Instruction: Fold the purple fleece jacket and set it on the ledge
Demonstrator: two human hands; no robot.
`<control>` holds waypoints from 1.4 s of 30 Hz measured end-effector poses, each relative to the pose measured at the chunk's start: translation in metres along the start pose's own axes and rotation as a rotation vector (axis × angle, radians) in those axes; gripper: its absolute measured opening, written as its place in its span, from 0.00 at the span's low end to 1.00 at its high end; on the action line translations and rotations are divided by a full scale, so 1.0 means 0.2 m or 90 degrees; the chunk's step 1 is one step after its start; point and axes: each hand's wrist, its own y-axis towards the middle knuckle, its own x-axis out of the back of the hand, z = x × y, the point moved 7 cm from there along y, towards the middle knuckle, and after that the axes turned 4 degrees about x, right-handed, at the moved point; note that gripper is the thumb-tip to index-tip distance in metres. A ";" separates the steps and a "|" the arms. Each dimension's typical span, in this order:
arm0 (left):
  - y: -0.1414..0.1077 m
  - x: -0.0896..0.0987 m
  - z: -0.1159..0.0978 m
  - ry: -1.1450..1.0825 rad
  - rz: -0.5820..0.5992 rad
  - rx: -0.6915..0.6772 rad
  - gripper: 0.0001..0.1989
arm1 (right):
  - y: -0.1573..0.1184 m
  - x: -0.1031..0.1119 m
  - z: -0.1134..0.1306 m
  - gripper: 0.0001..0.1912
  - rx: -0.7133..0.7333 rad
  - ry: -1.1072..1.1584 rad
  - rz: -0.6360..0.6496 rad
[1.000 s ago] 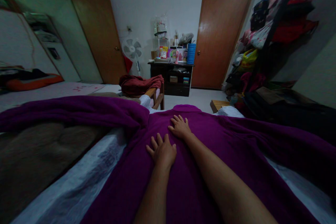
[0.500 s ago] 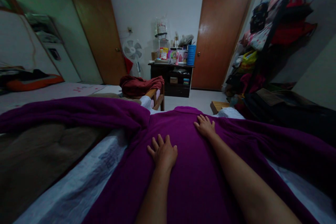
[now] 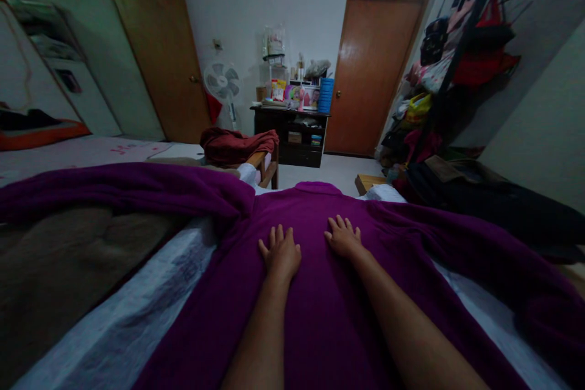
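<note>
A: Largest first?
B: Patterned bedsheet (image 3: 119, 309). Over it, purple long-sleeved top (image 3: 315, 317), laid out wide, collar (image 3: 317, 187) at the far end, sleeves out to both sides.
A: Next?
B: Brown blanket (image 3: 82, 271), partly under the sleeve at left.
A: Hands?
B: Left hand (image 3: 281, 254) and right hand (image 3: 343, 239), apart, palms down on the top; fingers open, spread, gripping nothing

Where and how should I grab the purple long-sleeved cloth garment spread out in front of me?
I'd pinch the garment from above at both shoulders, one per hand: it lies flat, collar at the far end, sleeves spread sideways, leaving both shoulders exposed. Your left hand and right hand rest open between them, slightly nearer you.
</note>
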 end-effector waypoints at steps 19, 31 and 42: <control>-0.01 -0.03 -0.02 0.069 -0.037 -0.040 0.32 | -0.30 0.01 0.00 0.31 -0.073 0.027 -0.183; 0.23 -0.06 -0.23 0.102 -0.001 -0.112 0.29 | -0.31 0.02 -0.07 0.33 -0.144 0.028 -0.220; 0.64 -0.01 -0.03 0.102 -0.022 -0.056 0.37 | -0.31 0.03 -0.07 0.33 -0.150 0.024 -0.197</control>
